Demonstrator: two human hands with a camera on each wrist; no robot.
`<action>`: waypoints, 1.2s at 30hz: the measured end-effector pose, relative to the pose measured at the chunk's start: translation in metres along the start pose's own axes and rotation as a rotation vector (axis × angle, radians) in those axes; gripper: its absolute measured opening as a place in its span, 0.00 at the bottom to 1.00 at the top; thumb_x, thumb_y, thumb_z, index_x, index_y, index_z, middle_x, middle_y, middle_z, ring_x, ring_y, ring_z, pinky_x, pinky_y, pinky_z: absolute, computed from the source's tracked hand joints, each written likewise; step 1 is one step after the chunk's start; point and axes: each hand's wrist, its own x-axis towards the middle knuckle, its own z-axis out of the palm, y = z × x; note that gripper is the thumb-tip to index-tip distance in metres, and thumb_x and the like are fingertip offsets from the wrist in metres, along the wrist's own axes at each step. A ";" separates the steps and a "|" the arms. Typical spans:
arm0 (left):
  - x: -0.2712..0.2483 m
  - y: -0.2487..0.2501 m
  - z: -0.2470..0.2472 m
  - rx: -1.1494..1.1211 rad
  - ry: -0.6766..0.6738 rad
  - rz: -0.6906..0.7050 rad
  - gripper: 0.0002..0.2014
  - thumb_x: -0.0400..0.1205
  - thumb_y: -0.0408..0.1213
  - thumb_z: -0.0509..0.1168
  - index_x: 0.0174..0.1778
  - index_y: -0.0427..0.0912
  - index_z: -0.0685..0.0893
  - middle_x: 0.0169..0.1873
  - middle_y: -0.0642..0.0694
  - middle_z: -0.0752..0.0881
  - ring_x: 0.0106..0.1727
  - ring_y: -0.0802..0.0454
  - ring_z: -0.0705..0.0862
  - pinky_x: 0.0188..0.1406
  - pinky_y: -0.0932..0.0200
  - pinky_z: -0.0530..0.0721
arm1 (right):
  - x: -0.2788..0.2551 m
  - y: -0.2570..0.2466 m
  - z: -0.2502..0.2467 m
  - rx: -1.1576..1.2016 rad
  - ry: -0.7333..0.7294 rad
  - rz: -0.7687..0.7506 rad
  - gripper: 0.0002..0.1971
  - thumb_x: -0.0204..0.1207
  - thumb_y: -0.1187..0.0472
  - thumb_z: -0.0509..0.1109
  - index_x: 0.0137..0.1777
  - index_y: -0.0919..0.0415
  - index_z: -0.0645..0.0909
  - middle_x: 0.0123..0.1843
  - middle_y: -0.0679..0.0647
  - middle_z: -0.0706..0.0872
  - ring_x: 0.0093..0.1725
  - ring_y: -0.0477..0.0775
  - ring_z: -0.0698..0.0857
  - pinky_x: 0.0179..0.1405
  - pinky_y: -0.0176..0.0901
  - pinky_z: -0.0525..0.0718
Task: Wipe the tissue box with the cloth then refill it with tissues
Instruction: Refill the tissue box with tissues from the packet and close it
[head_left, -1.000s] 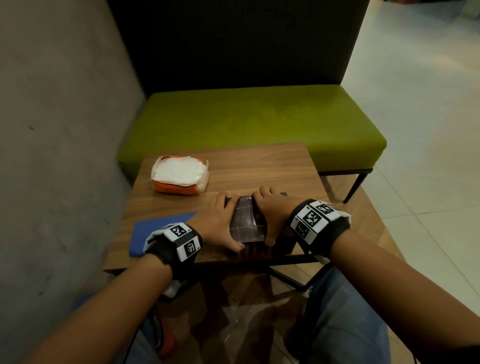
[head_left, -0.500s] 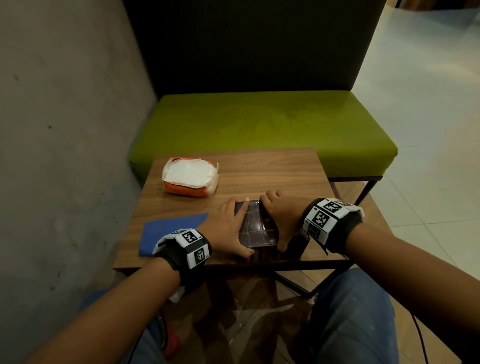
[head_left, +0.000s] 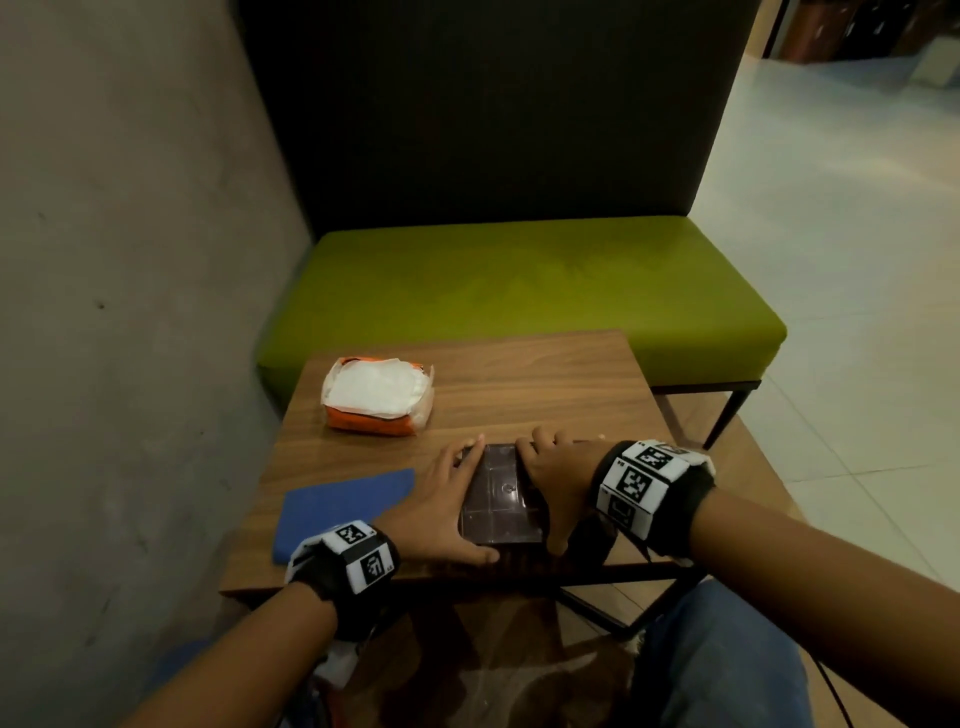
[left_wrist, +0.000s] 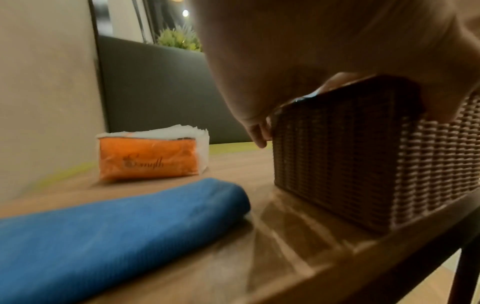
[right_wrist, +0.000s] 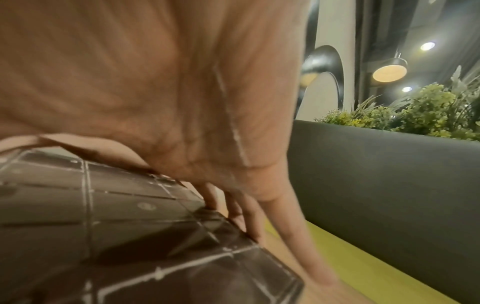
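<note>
A dark brown woven tissue box (head_left: 501, 499) stands near the front edge of the wooden table (head_left: 519, 384), its smooth ribbed panel facing up. My left hand (head_left: 441, 509) grips its left side, thumb along the near edge; the left wrist view shows fingers (left_wrist: 257, 131) curled against the woven wall (left_wrist: 363, 164). My right hand (head_left: 556, 467) grips the right side, with fingers (right_wrist: 249, 216) reaching down past the panel (right_wrist: 130, 226). A folded blue cloth (head_left: 343, 506) (left_wrist: 116, 226) lies left of the box. An orange pack of white tissues (head_left: 376, 397) (left_wrist: 150, 156) sits at the back left.
A grey concrete wall (head_left: 130, 312) runs close along the table's left side. A green bench (head_left: 519, 291) with a dark backrest stands just behind the table. Tiled floor (head_left: 857, 312) stretches to the right. My knees are under the table's front edge.
Both hands stay on the sides of the tissue box and it has hardly shifted. The head view has tilted up, showing more of the bench and backrest.
</note>
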 end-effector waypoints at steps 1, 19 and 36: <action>-0.001 -0.002 0.005 -0.025 0.034 0.001 0.66 0.61 0.63 0.76 0.78 0.59 0.28 0.78 0.57 0.40 0.80 0.48 0.50 0.78 0.42 0.62 | 0.001 -0.004 0.002 0.014 0.006 0.005 0.69 0.55 0.38 0.84 0.85 0.63 0.42 0.83 0.65 0.54 0.80 0.70 0.62 0.70 0.75 0.72; -0.001 -0.011 0.009 -0.202 0.135 0.135 0.63 0.62 0.54 0.79 0.77 0.69 0.34 0.78 0.56 0.47 0.78 0.53 0.58 0.74 0.45 0.70 | 0.003 0.009 -0.015 0.172 -0.035 -0.066 0.57 0.55 0.36 0.82 0.80 0.54 0.58 0.73 0.55 0.69 0.72 0.59 0.71 0.69 0.62 0.78; 0.035 -0.018 -0.118 -0.672 0.677 -0.275 0.10 0.84 0.33 0.61 0.59 0.34 0.79 0.50 0.40 0.83 0.34 0.58 0.83 0.22 0.74 0.79 | -0.042 0.022 0.069 0.753 0.698 0.323 0.25 0.74 0.46 0.74 0.69 0.50 0.75 0.66 0.55 0.71 0.68 0.58 0.74 0.57 0.41 0.71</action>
